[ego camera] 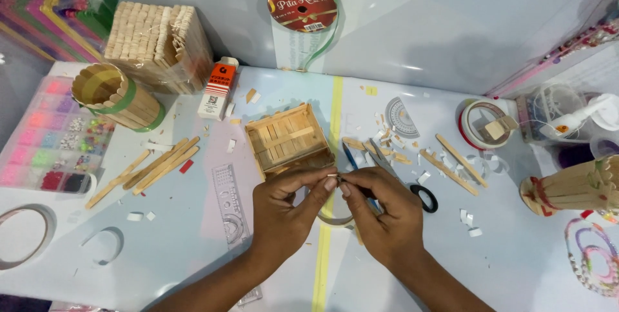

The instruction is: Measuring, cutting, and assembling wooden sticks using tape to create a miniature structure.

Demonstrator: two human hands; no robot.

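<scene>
1. I saw my left hand (284, 205) and right hand (380, 212) meet at the fingertips over the tabletop (193, 234); both pinched one tiny pale piece (333, 176) between them, too small for me to tell what it was; it sat just in front of the wooden box.
2. The wooden box (288, 139), built of flat craft sticks, lay open-topped just beyond my hands; a single stick lay across its inside; otherwise I could see only its slatted floor.
3. A round stick-walled cup (116, 97) with a green band lay tilted at the far left; its mouth showed a hollow inside.
4. A clear compartment tray (55, 138) at the left edge held beads sorted by colour, mostly pink, some green and dark.
5. A red-rimmed tape roll (485, 125) on the right held a small wooden block in its middle.
6. Loose craft sticks (155, 167) lay left of the box; scissors (393, 173) lay partly under my right hand.
</scene>
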